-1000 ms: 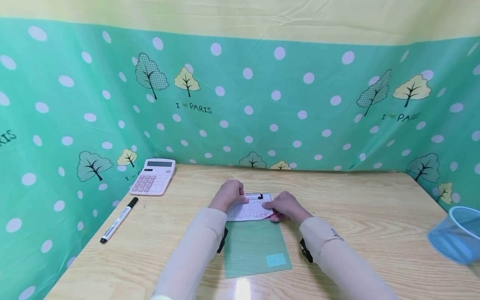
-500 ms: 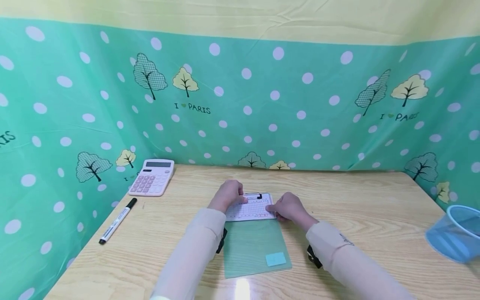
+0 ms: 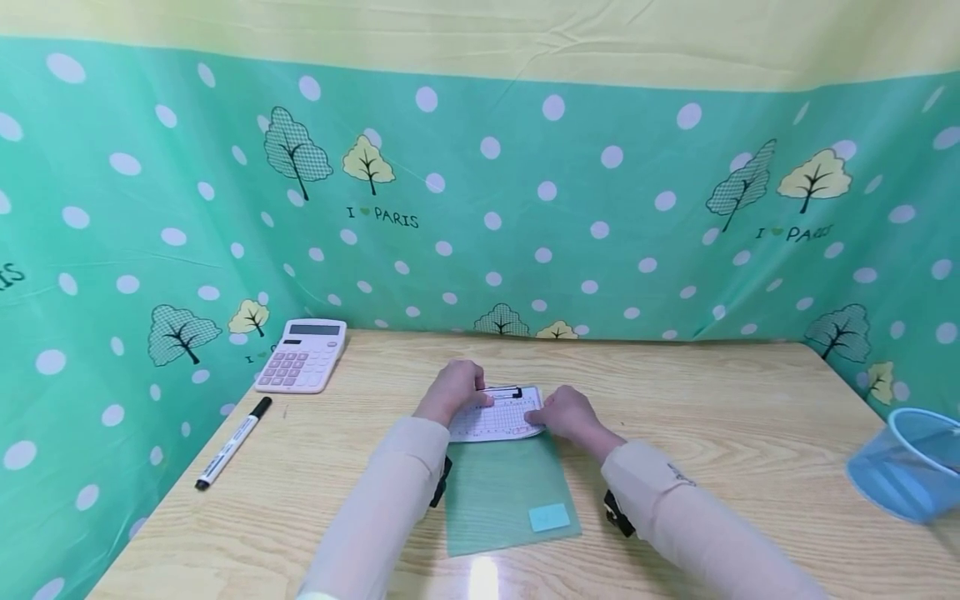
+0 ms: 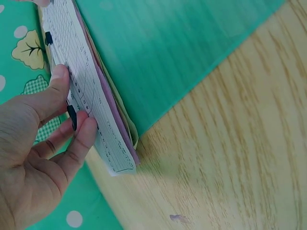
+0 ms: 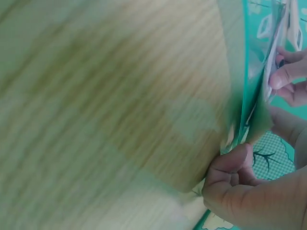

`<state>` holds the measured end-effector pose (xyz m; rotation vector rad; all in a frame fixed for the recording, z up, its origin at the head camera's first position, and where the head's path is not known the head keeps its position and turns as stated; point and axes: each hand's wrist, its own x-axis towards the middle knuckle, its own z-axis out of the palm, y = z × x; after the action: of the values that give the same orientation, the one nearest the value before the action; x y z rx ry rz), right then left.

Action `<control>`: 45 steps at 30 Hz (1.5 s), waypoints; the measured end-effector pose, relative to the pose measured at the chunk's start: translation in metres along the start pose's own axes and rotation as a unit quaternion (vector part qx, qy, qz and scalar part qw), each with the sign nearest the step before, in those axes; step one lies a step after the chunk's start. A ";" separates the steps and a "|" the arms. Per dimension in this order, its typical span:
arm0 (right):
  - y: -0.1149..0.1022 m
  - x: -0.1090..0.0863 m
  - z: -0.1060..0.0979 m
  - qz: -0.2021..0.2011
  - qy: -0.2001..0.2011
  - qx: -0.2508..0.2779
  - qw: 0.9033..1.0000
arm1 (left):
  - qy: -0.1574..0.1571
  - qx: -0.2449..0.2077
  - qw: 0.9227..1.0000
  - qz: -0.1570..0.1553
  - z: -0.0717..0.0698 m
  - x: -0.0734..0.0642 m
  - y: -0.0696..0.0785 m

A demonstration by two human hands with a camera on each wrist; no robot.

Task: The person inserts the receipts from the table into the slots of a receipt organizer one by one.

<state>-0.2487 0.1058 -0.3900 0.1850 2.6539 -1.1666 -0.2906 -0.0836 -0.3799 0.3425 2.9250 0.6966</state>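
A stack of printed paper forms (image 3: 495,423) lies across the upper part of a translucent green folder (image 3: 502,487), which bears a light blue label (image 3: 549,517). Along the far edge of the forms runs a thin metal fastener (image 3: 516,392) with black ends. My left hand (image 3: 455,390) grips the stack's far left edge; in the left wrist view its thumb and fingers close around the fastener's black end (image 4: 72,117), and pink and yellowish sheets show under the white top form. My right hand (image 3: 568,412) pinches the right edge of the forms, thumb on top, other fingers partly hidden.
A pink and white calculator (image 3: 302,357) lies at the table's back left, with a capped black marker (image 3: 233,443) in front of it. A blue mesh basket (image 3: 907,467) stands at the right. A green polka-dot cloth (image 3: 570,200) hangs behind the table.
My right hand has shifted along the right edge of the forms, out to the right and then back inward, and the near right corner now looks bent. The left hand keeps its grip in place.
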 end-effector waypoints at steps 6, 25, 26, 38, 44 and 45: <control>0.002 0.001 0.002 -0.018 0.036 0.024 0.999 | 0.000 -0.003 1.000 0.002 -0.001 -0.002 0.001; 0.005 0.007 0.002 -0.035 0.054 -0.001 0.998 | -0.003 0.014 1.000 0.009 0.000 0.002 0.000; 0.004 0.007 0.002 -0.034 0.052 0.001 0.998 | -0.005 0.013 1.000 0.008 0.000 0.002 0.000; 0.003 0.012 -0.001 -0.008 0.041 0.033 0.999 | 0.000 0.007 0.999 0.031 0.001 0.001 -0.005; 0.006 0.013 0.001 -0.013 0.048 0.046 0.998 | 0.002 0.008 0.999 0.035 0.002 0.002 -0.008; 0.007 0.012 0.002 -0.013 0.048 0.048 0.998 | 0.003 0.010 0.999 0.037 0.002 0.003 -0.008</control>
<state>-0.2591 0.1091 -0.3994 0.2302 2.6903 -1.3271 -0.2941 -0.0885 -0.3855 0.4536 2.9395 0.6787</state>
